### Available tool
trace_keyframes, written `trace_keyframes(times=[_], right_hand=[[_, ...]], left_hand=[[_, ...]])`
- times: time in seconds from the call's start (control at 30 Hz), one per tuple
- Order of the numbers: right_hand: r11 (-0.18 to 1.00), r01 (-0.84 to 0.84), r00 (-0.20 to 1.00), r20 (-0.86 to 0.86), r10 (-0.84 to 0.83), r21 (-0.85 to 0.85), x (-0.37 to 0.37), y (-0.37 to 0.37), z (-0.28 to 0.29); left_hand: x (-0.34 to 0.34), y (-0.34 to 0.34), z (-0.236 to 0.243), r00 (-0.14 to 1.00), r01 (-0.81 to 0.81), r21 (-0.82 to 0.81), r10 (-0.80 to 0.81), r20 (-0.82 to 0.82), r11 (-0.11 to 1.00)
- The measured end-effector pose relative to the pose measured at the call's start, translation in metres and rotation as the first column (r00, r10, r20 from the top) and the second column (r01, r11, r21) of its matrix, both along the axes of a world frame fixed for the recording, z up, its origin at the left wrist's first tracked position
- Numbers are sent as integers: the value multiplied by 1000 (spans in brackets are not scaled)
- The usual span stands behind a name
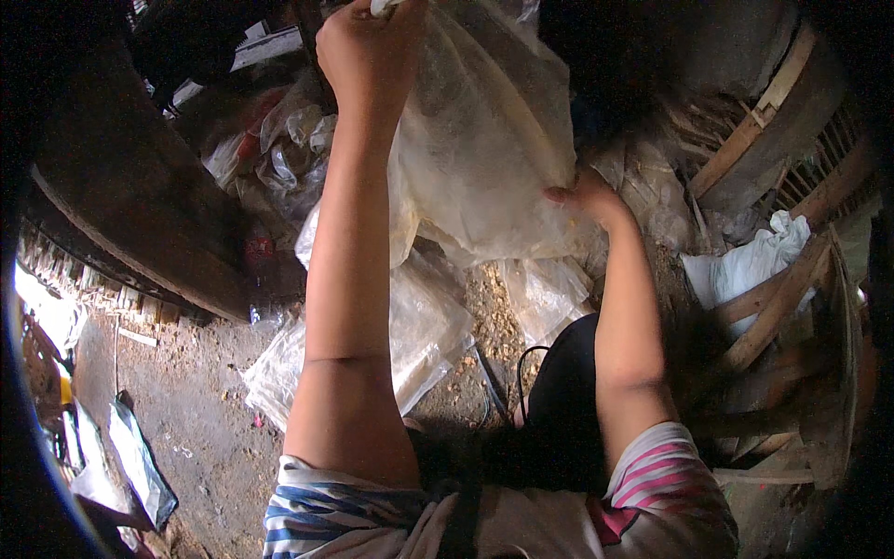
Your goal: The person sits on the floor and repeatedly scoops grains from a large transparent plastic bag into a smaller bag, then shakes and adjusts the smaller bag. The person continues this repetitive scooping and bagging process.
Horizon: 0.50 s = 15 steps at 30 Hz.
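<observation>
A: How does one… no, simply: what colour for the plastic sheet (489, 140)?
B: Looks cloudy off-white, shades into dull yellow towards the lower left.
A: And for the plastic bags (428, 312) below?
B: Clear to milky, streaked with white glare.
A: Left sleeve (340, 508)?
B: Striped, blue on white.
A: Right sleeve (666, 466)?
B: Striped too, but in pink; turns deep red at the patch (613, 522) beside it.
A: Trouser leg (563, 391)?
B: Plain black.
A: Sack (740, 270)?
B: White, tinged faintly blue.
A: Floor (209, 391)?
B: Grey-brown.
</observation>
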State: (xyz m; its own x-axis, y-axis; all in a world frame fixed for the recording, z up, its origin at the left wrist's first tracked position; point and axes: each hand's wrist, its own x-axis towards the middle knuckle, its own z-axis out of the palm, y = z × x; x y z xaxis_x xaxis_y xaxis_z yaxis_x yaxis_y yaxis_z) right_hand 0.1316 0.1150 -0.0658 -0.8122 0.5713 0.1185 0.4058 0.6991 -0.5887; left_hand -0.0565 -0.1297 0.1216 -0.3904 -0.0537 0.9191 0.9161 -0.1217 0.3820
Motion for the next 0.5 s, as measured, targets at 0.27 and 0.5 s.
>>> trace_keyframes(times=[0.27, 0.5], right_hand=[[997, -9, 998, -68, 4, -79, 2, -20, 10], [996, 64, 987, 143, -73, 68, 22, 31, -22]], left_hand=[[-21, -17, -7, 944, -103, -70, 119, 309, 992], [-52, -36, -6, 992, -92, 147, 77, 100, 985]])
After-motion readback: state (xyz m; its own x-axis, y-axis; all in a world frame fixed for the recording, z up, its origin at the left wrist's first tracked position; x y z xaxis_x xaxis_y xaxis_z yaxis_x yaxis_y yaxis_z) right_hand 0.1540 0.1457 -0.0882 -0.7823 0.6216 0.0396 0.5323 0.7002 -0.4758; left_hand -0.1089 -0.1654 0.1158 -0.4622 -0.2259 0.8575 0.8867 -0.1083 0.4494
